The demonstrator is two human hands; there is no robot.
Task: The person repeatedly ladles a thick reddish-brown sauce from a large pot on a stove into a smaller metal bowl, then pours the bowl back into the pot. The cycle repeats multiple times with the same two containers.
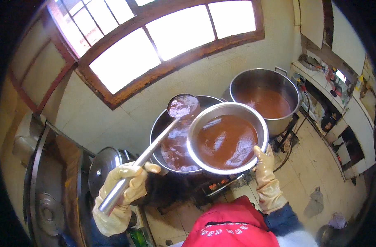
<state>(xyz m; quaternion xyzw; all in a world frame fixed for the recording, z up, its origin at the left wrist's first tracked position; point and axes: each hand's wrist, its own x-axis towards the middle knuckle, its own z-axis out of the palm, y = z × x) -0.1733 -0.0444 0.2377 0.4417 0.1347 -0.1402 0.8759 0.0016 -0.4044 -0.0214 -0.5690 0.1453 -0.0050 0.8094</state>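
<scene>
My left hand (126, 185), in a cream rubber glove, grips the handle of a long metal ladle (154, 145). The ladle's bowl, full of brown liquid, is over the far side of a large steel pot (155, 131) that holds the same kind of liquid. With my right hand (263, 160), gloved alike, I hold the rim of a steel basin (192, 123). Brown liquid fills much of the basin, which covers the right part of the pot. Behind it to the right stands a second steel pot (277, 123) with brown liquid inside.
A gas burner (220, 185) shows an orange glow below the nearer pot. A round metal lid (104, 168) leans at the left. The wall and a wood-framed window (181, 66) rise behind the pots. At right are a tiled counter (325, 89) and a hose (288, 157).
</scene>
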